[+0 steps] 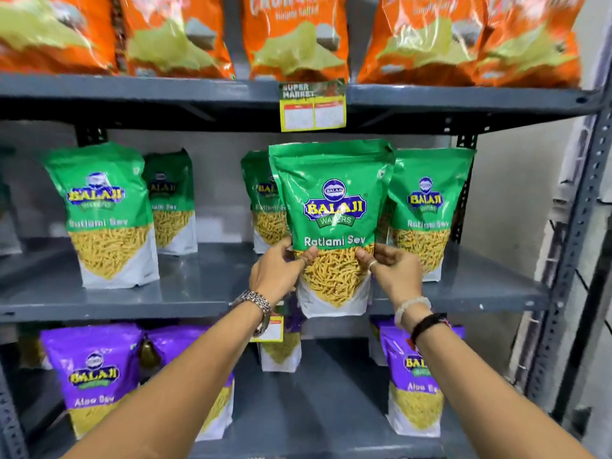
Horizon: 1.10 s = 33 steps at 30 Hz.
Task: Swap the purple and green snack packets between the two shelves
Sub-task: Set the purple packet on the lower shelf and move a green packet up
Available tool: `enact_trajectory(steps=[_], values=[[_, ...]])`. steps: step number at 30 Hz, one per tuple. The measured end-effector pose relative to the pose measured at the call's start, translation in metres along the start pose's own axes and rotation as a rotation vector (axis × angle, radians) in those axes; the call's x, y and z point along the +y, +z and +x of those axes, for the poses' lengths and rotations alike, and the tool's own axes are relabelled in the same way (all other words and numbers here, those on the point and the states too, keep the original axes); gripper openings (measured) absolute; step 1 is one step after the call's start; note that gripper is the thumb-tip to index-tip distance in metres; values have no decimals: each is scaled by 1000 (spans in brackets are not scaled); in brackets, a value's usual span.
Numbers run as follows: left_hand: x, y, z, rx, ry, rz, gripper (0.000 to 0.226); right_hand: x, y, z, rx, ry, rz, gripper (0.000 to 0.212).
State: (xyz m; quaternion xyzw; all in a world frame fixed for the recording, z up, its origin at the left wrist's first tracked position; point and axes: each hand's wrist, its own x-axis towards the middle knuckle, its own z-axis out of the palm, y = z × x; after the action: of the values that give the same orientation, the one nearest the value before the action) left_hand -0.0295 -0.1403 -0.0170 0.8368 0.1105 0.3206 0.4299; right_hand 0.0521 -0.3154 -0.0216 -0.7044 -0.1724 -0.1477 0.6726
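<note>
My left hand (pixel 276 274) and right hand (pixel 394 276) clamp a green packet (pixel 331 207) by its lower sides, upright, in front of the middle shelf (pixel 185 293). Below my forearms, purple packets (pixel 94 376) stand on the lower shelf (pixel 331 409). Behind the held one, four more green packets (pixel 106 213) crowd the middle shelf. Farthest up, orange bags (pixel 298 38), blurred, and a price tag (pixel 313 106).

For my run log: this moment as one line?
both hands grip green packet | left hand | right hand | at middle shelf | purple packets below
</note>
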Motion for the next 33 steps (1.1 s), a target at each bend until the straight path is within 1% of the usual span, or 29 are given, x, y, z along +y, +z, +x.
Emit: enact_trajectory(steps=[1, 4, 6, 7, 9, 12, 14, 15, 16, 18, 19, 21, 24, 28, 33], values=[[-2, 1, 8, 3, 0, 7, 32, 2, 5, 7, 0, 14, 5, 51], [-7, 5, 27, 10, -4, 41, 47, 9, 19, 23, 11, 37, 19, 52], [-10, 7, 36, 27, 21, 102, 48, 13, 28, 32, 2, 34, 23, 52], [-12, 7, 41, 27, 29, 127, 49, 17, 32, 36, -22, 34, 23, 51], [-18, 9, 48, -27, 34, 114, 55, 26, 37, 43, -107, 50, 30, 49], [-30, 15, 54, -152, 36, 103, 80, 43, 44, 46, -246, 44, -89, 57], [-37, 18, 57, -166, 28, 62, 92, 60, 51, 53, -255, 78, -116, 76], [-41, 18, 60, -160, 23, 43, 94, 65, 55, 56, -248, 88, -128, 80], [-43, 17, 63, -156, 17, 36, 96, 63, 58, 57, -244, 85, -143, 75], [-48, 11, 69, -146, 7, 45, 96, 50, 66, 52, -242, 88, -150, 59], [-52, 8, 72, -139, 5, 52, 95, 47, 72, 52, -250, 89, -148, 57], [-59, 1, 76, -115, 0, 57, 92, 42, 83, 49, -267, 86, -146, 59], [-71, -13, 81, -83, -17, 66, 88, 41, 104, 48, -281, 66, -138, 51], [-85, -30, 89, -53, -40, 66, 85, 46, 131, 50, -287, 47, -124, 49], [-94, -39, 93, -37, -58, 50, 80, 47, 147, 49, -283, 36, -94, 47]])
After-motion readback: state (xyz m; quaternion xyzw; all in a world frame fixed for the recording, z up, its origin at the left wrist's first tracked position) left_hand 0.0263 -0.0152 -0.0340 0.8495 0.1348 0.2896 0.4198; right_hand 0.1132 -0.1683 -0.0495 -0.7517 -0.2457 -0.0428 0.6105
